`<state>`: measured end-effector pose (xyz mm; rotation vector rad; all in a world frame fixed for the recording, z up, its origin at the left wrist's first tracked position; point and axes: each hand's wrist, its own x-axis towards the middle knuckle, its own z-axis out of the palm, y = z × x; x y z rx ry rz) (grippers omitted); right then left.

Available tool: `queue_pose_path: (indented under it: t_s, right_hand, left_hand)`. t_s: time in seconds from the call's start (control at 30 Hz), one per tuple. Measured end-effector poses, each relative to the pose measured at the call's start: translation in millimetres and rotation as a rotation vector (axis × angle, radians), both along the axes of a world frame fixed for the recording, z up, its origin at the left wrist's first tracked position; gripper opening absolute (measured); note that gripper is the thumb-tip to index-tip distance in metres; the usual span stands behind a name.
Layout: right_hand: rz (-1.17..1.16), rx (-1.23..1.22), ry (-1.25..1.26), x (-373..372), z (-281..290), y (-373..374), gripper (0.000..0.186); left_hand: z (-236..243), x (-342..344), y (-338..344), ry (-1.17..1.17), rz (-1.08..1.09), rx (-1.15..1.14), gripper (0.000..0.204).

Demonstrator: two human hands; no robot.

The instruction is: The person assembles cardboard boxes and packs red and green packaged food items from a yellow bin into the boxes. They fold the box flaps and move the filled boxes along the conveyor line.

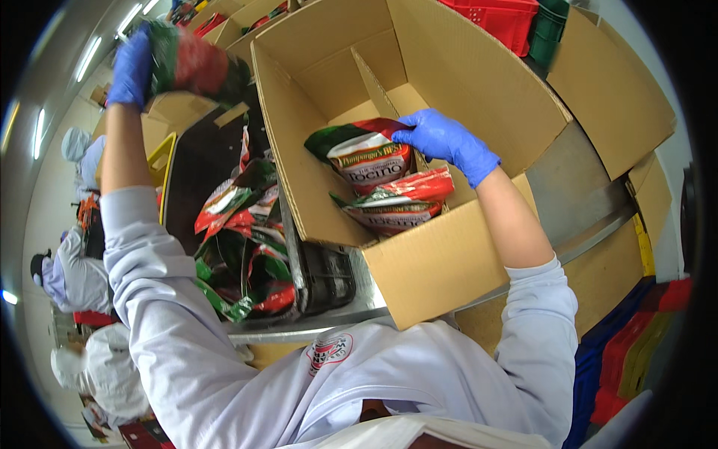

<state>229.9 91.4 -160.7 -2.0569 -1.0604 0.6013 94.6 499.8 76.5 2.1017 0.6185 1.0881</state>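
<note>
While the right hand (449, 142) pinched a soft, light packet (364, 153) by its top edge inside the cardboard box (441, 262), the left hand (133, 67) apparently gripped another packet (196, 63) aloft; both looked slippery.

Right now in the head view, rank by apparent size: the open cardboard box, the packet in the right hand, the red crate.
1. Open cardboard box
2. Red crate, partly cropped
3. Packet in right hand
Crate and packet look close; distance makes that unsure.

red crates (493, 19) top | blue, red crates (621, 352) lower right | co-workers (75, 277) left, perhaps 3
</note>
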Motion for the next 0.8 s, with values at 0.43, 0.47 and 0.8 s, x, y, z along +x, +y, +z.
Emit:
queue_pose_path:
  t_s: [0.43, 0.47, 0.8]
  right_hand:
    - [0.113, 0.07, -0.315, -1.2, -5.5, -2.7, 0.032]
    - [0.112, 0.063, -0.325, 0.0, -7.3, -1.6, 0.032]
    - [0.158, 0.028, -0.371, 1.0, -6.0, 0.2, 0.034]
  left_hand:
    - [32.9, 66.3, -123.7, 1.307, 0.954, 1.54, 0.027]
    - [14.4, 78.2, -137.0, 1.407, 0.767, 1.42, 0.027]
    - [-196.0, 76.3, -267.8, 1.094, 0.494, 0.278, 0.05]
